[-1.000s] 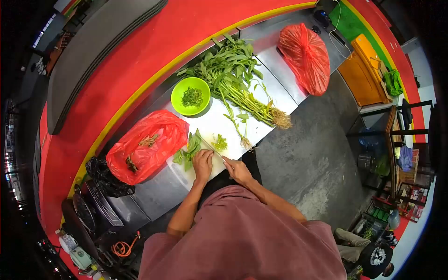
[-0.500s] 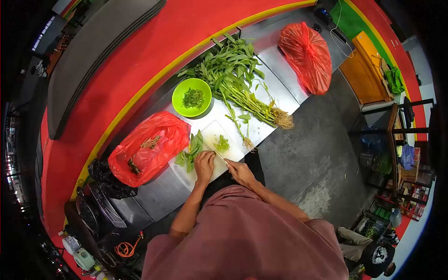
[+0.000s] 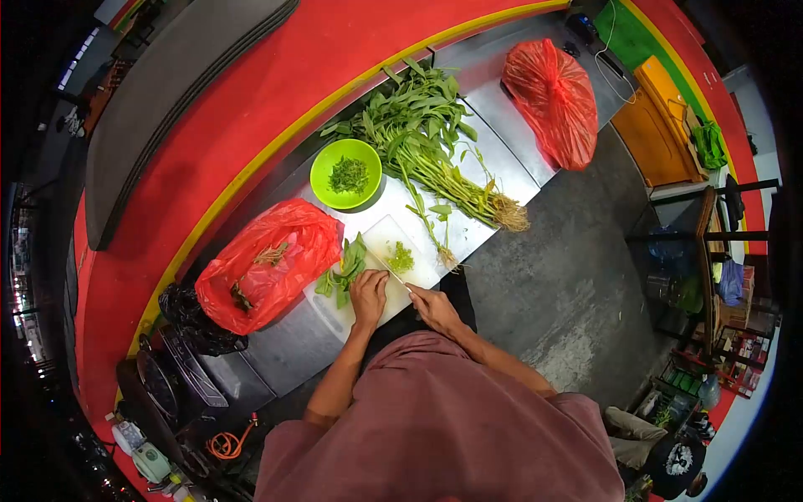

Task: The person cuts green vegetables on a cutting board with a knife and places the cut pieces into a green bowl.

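Note:
On the white cutting board [image 3: 386, 227], my left hand [image 3: 369, 294] presses down with bent fingers on the stems of some leafy greens [image 3: 341, 274]. The leaves stick out beyond it to the upper left. My right hand [image 3: 433, 307] is closed around the handle of a knife [image 3: 391, 269], whose thin blade lies close beside the left fingertips. Just past the blade is a small heap of chopped green stems [image 3: 401, 258]. A lime-green bowl [image 3: 374, 186] with chopped greens in it stands behind the board.
A large rooted bunch of greens [image 3: 427, 138] lies at the back. An open red bag [image 3: 213, 289] is at the left, beside a black bag [image 3: 188, 322]. A tied red bag [image 3: 552, 105] stands at the back right. Another person [image 3: 640, 439] is at the lower right.
Both hands and the knife have hardly moved. The whole view has shifted very slightly.

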A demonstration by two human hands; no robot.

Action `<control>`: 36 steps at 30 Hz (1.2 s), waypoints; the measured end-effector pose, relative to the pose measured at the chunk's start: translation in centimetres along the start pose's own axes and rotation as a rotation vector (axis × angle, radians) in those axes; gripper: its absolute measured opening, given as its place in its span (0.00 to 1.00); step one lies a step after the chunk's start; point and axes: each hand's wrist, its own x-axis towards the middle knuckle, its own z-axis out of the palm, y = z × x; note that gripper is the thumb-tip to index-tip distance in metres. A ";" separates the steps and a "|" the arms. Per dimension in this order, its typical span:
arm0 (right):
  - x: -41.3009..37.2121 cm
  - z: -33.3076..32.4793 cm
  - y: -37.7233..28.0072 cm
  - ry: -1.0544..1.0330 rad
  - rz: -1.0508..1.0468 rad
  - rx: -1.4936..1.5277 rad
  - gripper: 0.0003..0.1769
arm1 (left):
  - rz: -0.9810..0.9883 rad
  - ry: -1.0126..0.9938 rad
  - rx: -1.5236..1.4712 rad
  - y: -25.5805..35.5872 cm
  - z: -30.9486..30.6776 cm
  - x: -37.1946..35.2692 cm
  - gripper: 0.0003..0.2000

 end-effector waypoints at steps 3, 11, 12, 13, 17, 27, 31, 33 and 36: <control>-0.1 -0.5 -0.8 -0.047 0.053 0.014 0.21 | 0.014 0.000 -0.004 0.0 -0.1 0.1 0.05; -0.2 -0.4 -0.9 -0.076 0.099 0.030 0.21 | 0.011 -0.007 0.001 -0.2 0.0 0.0 0.05; -0.2 -0.1 -0.6 -0.045 0.043 0.019 0.21 | 0.010 -0.004 0.004 -0.1 0.0 0.0 0.05; -0.2 0.1 -0.3 -0.013 -0.012 0.009 0.22 | 0.010 -0.001 0.007 -0.1 -0.1 0.0 0.05; 0.3 0.2 -0.1 -0.029 0.001 -0.012 0.20 | 0.008 0.004 0.010 0.1 -0.1 0.0 0.05; 1.2 0.8 0.1 -0.016 -0.011 -0.018 0.21 | 0.018 0.038 0.001 -0.6 0.5 -0.2 0.04; 0.5 -0.3 -1.2 -0.065 0.084 0.004 0.20 | -0.001 0.027 -0.001 -0.3 0.3 -0.1 0.03; 0.6 -0.2 -1.0 -0.062 0.098 0.007 0.19 | 0.003 0.028 0.000 -0.3 0.4 -0.1 0.03; 0.8 0.3 -0.2 -0.024 0.026 -0.006 0.19 | 0.003 0.027 0.009 -0.3 0.4 -0.1 0.04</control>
